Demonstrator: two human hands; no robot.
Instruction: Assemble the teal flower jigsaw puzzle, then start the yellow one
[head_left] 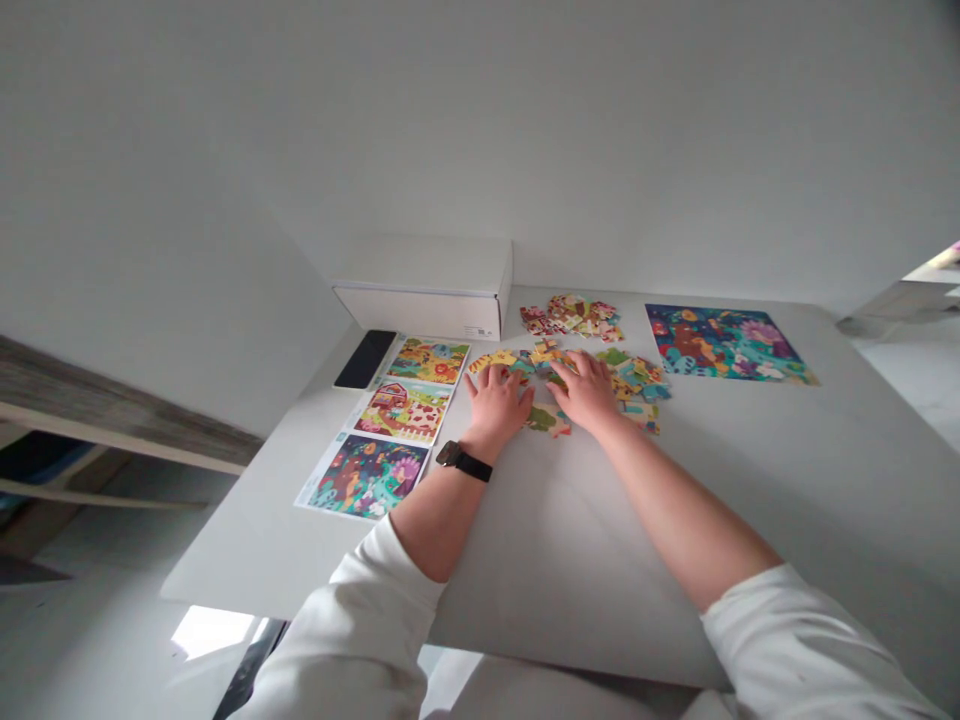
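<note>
Multicoloured cardboard jigsaw pieces (546, 352) beneath bare left hand (495, 405) and right hand (585, 390), fingers (577, 364) spread open, gripping nothing, on white tabletop (540, 520).

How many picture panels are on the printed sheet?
3, none hidden: a farmyard panel at the far end, a red-barn panel in the middle, a dark floral panel nearest the person.

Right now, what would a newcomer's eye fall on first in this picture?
First, the bright assembled jigsaw puzzle at the far right of the table. Then the left hand and right hand, resting on loose puzzle pieces at the centre. Left of them lies a sheet of three pictures.
</note>
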